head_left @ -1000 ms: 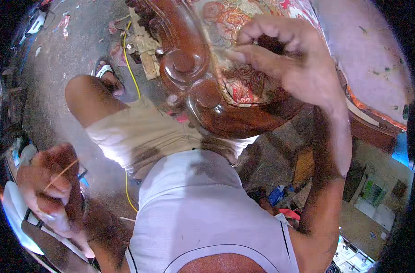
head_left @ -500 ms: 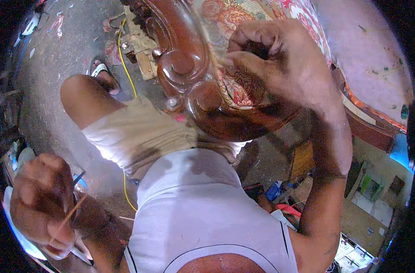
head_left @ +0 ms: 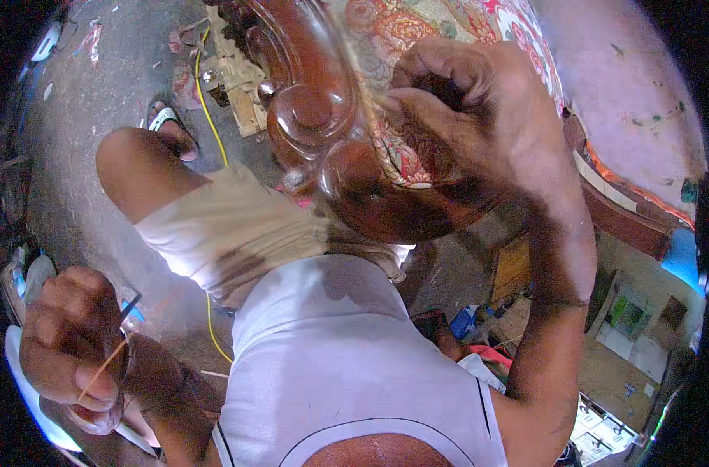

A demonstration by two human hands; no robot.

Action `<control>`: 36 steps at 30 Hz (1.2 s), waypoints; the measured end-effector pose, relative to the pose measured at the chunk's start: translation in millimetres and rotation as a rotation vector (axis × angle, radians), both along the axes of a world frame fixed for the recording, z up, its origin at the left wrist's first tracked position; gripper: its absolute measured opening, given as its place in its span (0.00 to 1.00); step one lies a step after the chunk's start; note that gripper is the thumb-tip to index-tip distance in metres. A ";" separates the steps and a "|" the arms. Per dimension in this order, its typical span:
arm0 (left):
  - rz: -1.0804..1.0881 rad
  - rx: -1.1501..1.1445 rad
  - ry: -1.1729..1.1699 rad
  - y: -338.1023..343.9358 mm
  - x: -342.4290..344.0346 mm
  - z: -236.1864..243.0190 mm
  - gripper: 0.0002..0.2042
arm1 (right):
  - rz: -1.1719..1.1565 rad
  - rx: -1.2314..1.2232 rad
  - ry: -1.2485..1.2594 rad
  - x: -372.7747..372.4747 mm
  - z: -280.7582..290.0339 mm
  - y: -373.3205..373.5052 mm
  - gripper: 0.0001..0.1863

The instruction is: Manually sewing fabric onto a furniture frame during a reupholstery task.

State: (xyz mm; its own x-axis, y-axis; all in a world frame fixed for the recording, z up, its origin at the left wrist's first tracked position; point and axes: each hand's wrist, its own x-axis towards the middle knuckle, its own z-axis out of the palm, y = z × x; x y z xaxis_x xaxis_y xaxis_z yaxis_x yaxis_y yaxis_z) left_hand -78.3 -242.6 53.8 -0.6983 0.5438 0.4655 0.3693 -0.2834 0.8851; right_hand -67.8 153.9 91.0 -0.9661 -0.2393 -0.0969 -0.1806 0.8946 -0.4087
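Observation:
My left hand (head_left: 70, 335) is closed on a thin pale stick (head_left: 103, 369) at the lower left, with a dark slender item (head_left: 132, 303) just beyond its fingers. At the upper middle is a glossy brown carved wooden furniture frame (head_left: 308, 54) with rounded scrolls, edged by a pale strip along red-and-cream patterned upholstery (head_left: 393, 27). My right hand (head_left: 479, 117) rests over that upholstery, fingers curled, thumb tip at the strip beside the wood. Whatever those fingertips grip is too small and shadowed to make out.
A yellow cord (head_left: 210, 117) crosses the stained floor (head_left: 113, 93) near my sandaled foot (head_left: 175, 136). Wooden scraps (head_left: 245, 101) lie beside the frame. A pale padded piece (head_left: 635, 86) with orange edging is at right, above scattered boards (head_left: 514, 268) and a blue item (head_left: 463, 317).
My left hand has turned and shifted slightly downward, still closed on the stick. My right hand has moved a little downward, staying curled at the edge of the upholstery.

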 end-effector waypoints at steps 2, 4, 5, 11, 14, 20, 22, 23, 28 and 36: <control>0.007 0.052 -0.014 -0.6 0.1 -4.7 0.08 | 0.003 0.036 0.032 1.7 2.3 -1.7 0.06; 0.017 0.102 -0.028 -2.6 0.9 -11.7 0.08 | 0.009 0.069 0.065 2.4 2.4 -1.3 0.06; 0.023 0.125 -0.035 -4.2 1.4 -16.1 0.09 | 0.016 0.088 0.079 2.5 1.3 0.0 0.06; 0.133 0.173 -0.054 -3.3 10.3 -25.4 0.08 | 0.061 0.111 0.066 -0.8 2.7 -0.7 0.07; 0.203 0.192 -0.060 -2.7 14.4 -27.2 0.08 | 0.053 0.142 -0.043 -4.9 12.6 -3.4 0.05; 0.229 0.129 -0.074 -12.6 16.8 -25.5 0.09 | -0.116 0.348 -0.539 -33.4 68.3 -56.8 0.10; 0.196 0.135 -0.068 -9.3 13.4 -28.3 0.10 | -0.198 0.475 -0.653 -35.7 72.4 -67.7 0.10; 0.193 0.130 -0.062 -9.5 15.1 -27.1 0.11 | -0.159 0.466 -0.629 -36.6 69.8 -65.3 0.09; 0.125 0.104 -0.015 -31.1 10.1 -36.1 0.11 | -0.018 0.432 -0.532 -37.6 50.2 -30.8 0.07; 0.104 0.043 -0.038 -25.3 5.2 -21.6 0.09 | 0.049 0.321 -0.448 -35.7 70.4 -35.6 0.06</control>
State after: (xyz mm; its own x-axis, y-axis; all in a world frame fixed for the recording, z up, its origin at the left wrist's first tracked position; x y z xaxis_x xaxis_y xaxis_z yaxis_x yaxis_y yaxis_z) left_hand -73.2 -267.9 32.2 -0.7676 0.4471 0.4592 0.3654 -0.2835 0.8867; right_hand -103.4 118.3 161.4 -0.8022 -0.1736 -0.5713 -0.0960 0.9818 -0.1636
